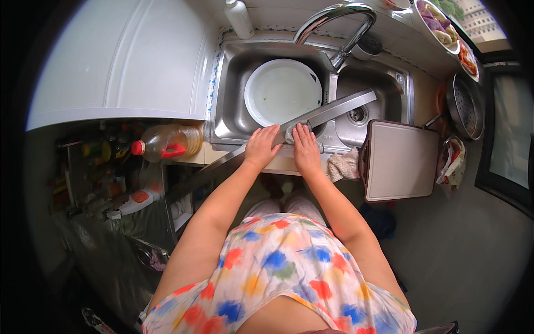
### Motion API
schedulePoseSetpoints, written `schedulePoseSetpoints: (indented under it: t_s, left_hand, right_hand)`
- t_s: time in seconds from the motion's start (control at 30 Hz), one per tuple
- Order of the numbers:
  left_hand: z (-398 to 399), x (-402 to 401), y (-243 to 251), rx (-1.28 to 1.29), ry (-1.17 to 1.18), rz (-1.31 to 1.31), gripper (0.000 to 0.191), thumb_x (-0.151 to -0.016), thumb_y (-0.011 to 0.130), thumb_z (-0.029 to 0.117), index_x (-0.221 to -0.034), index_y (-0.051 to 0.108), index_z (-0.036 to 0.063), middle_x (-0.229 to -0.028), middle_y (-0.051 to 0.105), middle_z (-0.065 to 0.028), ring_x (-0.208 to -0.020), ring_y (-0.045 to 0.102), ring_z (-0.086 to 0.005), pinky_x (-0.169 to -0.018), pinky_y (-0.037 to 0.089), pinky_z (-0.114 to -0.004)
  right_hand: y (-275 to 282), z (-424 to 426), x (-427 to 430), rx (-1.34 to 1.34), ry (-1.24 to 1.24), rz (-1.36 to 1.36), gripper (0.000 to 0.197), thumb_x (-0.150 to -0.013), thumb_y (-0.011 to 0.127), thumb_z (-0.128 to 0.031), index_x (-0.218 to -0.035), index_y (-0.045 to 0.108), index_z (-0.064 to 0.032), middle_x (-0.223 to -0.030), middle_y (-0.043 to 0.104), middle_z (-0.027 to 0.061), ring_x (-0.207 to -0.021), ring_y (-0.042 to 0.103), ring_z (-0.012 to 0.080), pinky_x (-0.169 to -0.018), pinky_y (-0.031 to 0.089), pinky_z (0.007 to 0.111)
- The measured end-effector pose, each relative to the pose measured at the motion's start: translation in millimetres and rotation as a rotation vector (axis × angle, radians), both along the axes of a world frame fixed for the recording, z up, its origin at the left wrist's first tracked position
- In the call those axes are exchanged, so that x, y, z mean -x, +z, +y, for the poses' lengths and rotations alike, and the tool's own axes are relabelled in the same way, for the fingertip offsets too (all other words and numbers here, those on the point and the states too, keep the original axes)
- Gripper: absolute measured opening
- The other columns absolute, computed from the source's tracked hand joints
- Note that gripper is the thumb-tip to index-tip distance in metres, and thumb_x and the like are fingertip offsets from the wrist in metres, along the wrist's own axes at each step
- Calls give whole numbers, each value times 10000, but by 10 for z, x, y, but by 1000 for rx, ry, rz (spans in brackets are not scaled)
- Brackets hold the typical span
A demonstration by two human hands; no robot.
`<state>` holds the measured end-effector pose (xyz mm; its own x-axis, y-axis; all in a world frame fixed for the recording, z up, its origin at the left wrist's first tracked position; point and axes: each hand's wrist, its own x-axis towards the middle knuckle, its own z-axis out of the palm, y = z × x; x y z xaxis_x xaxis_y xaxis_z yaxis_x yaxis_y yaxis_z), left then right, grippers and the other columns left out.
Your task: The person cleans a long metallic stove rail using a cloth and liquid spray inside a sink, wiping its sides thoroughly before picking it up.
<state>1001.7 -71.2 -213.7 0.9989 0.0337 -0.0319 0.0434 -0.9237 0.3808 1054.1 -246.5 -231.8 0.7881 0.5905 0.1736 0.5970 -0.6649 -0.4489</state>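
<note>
A long flat metal strip (333, 109) lies slantwise over both bowls of a steel sink (229, 104) and runs down to the left past the counter's front edge. My left hand (262, 146) rests flat on the strip, thumb spread from its fingers. Beside it, my right hand (306, 148) lies palm down at the strip, with a grey cloth-like thing (289, 134) showing on both sides of it. Whether its fingers grip this is hidden. Beyond my hands, a white round basin (283, 89) with water and a small green scrap stands in the left bowl.
A chrome faucet (336, 14) arches over the sink; a white bottle (240, 21) stands behind. An oil bottle (169, 142) lies at the left. To the right are a crumpled cloth (344, 164), a cutting board (401, 160), a perforated steel pan (465, 104) and food bowls (436, 39).
</note>
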Motion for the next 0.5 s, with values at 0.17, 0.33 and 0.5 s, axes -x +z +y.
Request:
schedulePoseSetpoints:
  t_s: [0.17,0.33,0.5]
  left_hand:
    - [5,19,-5,21,26,-8,546,-844,606,346,-1308,464,95,-1300,520,-54,-1209,474,-197,-1041,349,-404]
    - [-3,-9,-35,6,22,-3,513,-866,574,355,-1299,472,99,-1303,519,-39,-1197,479,-193,-1046,341,-395]
    - [-17,1,-27,-23,18,-24,519,-859,579,362,-1296,476,101,-1294,527,-36,-1191,487,-188,-1037,352,-394]
  right_hand:
    - [-81,-193,-603,37,-237,7,439,-900,410,-67,-1330,416,19,-1436,362,182,-1342,328,342,-1095,278,434]
    - [-352,-501,-1387,59,-427,-47,440,-913,400,-80,-1338,394,35,-1438,343,214,-1346,307,370,-1105,262,436]
    - [-375,-466,-1476,68,-513,-3,466,-908,396,-75,-1350,357,65,-1456,288,248,-1364,252,395,-1125,225,424]
